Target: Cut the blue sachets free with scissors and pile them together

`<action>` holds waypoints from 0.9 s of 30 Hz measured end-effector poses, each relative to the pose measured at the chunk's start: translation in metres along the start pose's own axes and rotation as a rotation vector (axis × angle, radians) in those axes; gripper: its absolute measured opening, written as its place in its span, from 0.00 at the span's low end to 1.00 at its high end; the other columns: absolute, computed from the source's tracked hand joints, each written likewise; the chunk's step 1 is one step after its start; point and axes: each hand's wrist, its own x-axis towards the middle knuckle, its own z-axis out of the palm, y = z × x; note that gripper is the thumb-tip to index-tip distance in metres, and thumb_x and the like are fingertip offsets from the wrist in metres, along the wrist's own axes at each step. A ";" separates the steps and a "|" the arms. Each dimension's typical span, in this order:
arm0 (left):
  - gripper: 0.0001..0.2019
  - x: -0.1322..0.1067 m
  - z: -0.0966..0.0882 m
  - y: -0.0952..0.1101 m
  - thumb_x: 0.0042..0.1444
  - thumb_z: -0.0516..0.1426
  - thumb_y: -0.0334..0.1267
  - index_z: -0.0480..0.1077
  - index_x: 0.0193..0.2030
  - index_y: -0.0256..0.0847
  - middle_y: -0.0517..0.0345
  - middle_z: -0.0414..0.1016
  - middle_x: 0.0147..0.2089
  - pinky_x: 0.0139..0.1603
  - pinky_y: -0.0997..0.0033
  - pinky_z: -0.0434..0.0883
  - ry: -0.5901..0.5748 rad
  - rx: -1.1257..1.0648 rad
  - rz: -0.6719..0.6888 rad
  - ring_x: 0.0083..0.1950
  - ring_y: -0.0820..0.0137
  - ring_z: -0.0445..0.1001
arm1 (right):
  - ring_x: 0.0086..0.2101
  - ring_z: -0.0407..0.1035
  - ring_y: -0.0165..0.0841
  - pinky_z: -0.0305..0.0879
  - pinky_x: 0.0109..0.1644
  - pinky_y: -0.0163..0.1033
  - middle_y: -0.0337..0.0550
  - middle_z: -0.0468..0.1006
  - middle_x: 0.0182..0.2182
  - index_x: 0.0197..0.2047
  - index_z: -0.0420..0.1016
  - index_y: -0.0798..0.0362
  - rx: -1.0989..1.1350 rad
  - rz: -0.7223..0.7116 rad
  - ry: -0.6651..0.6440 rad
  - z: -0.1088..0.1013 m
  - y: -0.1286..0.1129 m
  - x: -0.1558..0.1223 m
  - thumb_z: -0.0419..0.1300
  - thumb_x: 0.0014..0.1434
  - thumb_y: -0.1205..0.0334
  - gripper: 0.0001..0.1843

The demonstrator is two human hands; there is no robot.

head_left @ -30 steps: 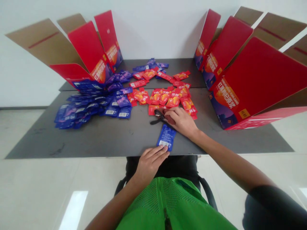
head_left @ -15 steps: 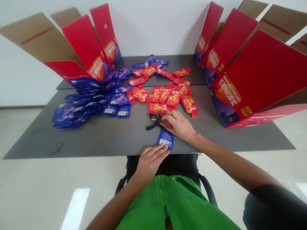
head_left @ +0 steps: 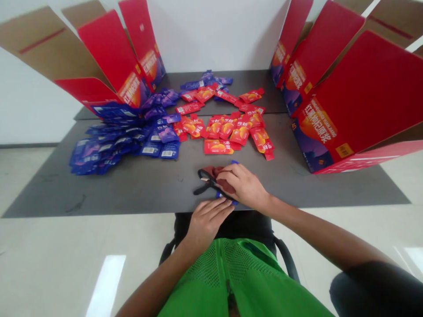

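Gripping black-handled scissors (head_left: 205,175) in right hand (head_left: 242,186), left hand (head_left: 209,224) just beside; grey table (head_left: 99,198), tile floor (head_left: 66,251), white wall (head_left: 214,35).

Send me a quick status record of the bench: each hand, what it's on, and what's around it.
Right hand: grips black-handled scissors, with a dark red item at the blades; what it is, I can't tell
Left hand: open, near the table edge, beside a blue sachet
Blue sachet: mostly hidden under the scissors and right hand
Rest: red sachets spread mid-table, blue sachets heaped left, opened red cartons on both sides, dark grey table
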 end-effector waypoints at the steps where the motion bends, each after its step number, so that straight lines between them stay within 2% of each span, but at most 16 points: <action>1: 0.13 0.000 0.000 0.000 0.74 0.53 0.32 0.76 0.58 0.42 0.58 0.80 0.60 0.58 0.61 0.71 0.001 0.005 0.008 0.61 0.66 0.78 | 0.50 0.70 0.39 0.72 0.51 0.44 0.47 0.76 0.52 0.53 0.73 0.49 -0.031 0.001 0.021 0.001 0.009 0.003 0.60 0.71 0.62 0.09; 6: 0.13 -0.002 0.002 -0.001 0.74 0.53 0.32 0.75 0.59 0.43 0.58 0.78 0.62 0.59 0.61 0.71 -0.001 0.011 -0.001 0.64 0.66 0.76 | 0.48 0.70 0.40 0.70 0.50 0.45 0.48 0.77 0.51 0.52 0.75 0.50 -0.182 0.000 0.034 -0.003 0.053 0.027 0.57 0.72 0.61 0.08; 9: 0.13 -0.002 0.002 0.000 0.74 0.54 0.33 0.75 0.58 0.44 0.58 0.79 0.61 0.59 0.61 0.71 0.011 0.012 -0.014 0.63 0.67 0.77 | 0.48 0.70 0.41 0.69 0.50 0.46 0.50 0.77 0.50 0.51 0.75 0.51 -0.272 0.007 0.072 -0.011 0.063 0.036 0.54 0.74 0.61 0.09; 11: 0.12 -0.001 0.002 0.000 0.73 0.54 0.33 0.76 0.58 0.44 0.59 0.79 0.61 0.58 0.61 0.71 0.019 0.011 -0.013 0.62 0.67 0.77 | 0.48 0.70 0.42 0.69 0.51 0.47 0.51 0.77 0.50 0.52 0.75 0.51 -0.269 0.029 0.154 -0.016 0.055 0.035 0.55 0.74 0.61 0.10; 13: 0.12 0.000 0.001 0.001 0.73 0.54 0.33 0.76 0.58 0.43 0.59 0.79 0.61 0.58 0.61 0.72 0.019 0.008 -0.007 0.62 0.68 0.77 | 0.50 0.70 0.42 0.70 0.54 0.48 0.50 0.76 0.51 0.53 0.74 0.49 -0.193 0.055 0.221 -0.020 0.036 0.028 0.57 0.73 0.60 0.09; 14: 0.12 0.000 0.001 0.001 0.73 0.54 0.33 0.76 0.58 0.43 0.59 0.80 0.60 0.58 0.61 0.72 0.017 0.008 -0.005 0.61 0.67 0.78 | 0.51 0.69 0.41 0.70 0.55 0.48 0.49 0.76 0.52 0.54 0.73 0.48 -0.137 0.054 0.214 -0.020 0.024 0.023 0.58 0.72 0.60 0.09; 17: 0.12 0.001 -0.001 0.001 0.73 0.54 0.33 0.78 0.55 0.43 0.59 0.83 0.55 0.57 0.61 0.72 0.006 0.012 -0.021 0.57 0.66 0.80 | 0.52 0.70 0.40 0.72 0.54 0.47 0.48 0.76 0.52 0.55 0.72 0.47 0.005 0.001 0.057 -0.014 -0.006 0.006 0.58 0.71 0.63 0.11; 19: 0.12 0.001 -0.002 0.001 0.74 0.53 0.33 0.78 0.54 0.44 0.58 0.84 0.54 0.57 0.60 0.72 -0.007 0.016 -0.030 0.56 0.66 0.81 | 0.51 0.70 0.39 0.72 0.52 0.46 0.48 0.76 0.51 0.54 0.73 0.48 0.036 -0.023 -0.027 -0.007 -0.010 0.000 0.58 0.71 0.64 0.10; 21: 0.13 0.001 -0.002 0.001 0.74 0.53 0.33 0.78 0.56 0.44 0.57 0.82 0.56 0.58 0.61 0.72 -0.018 0.019 -0.020 0.58 0.66 0.80 | 0.50 0.70 0.40 0.72 0.51 0.46 0.48 0.76 0.50 0.53 0.73 0.48 0.011 -0.012 -0.014 -0.001 0.002 0.001 0.59 0.70 0.64 0.10; 23: 0.14 0.001 -0.001 0.001 0.74 0.53 0.32 0.76 0.58 0.43 0.57 0.80 0.60 0.58 0.62 0.73 -0.018 0.022 -0.005 0.61 0.66 0.78 | 0.50 0.70 0.40 0.72 0.52 0.47 0.48 0.76 0.51 0.53 0.74 0.48 -0.056 0.009 0.026 0.002 0.024 0.010 0.59 0.71 0.62 0.09; 27: 0.13 0.000 -0.001 0.000 0.73 0.53 0.33 0.76 0.58 0.43 0.56 0.80 0.60 0.57 0.62 0.73 0.004 0.025 0.004 0.61 0.66 0.78 | 0.48 0.70 0.41 0.70 0.51 0.47 0.48 0.77 0.50 0.51 0.75 0.49 -0.232 0.024 0.037 -0.007 0.066 0.031 0.55 0.73 0.61 0.09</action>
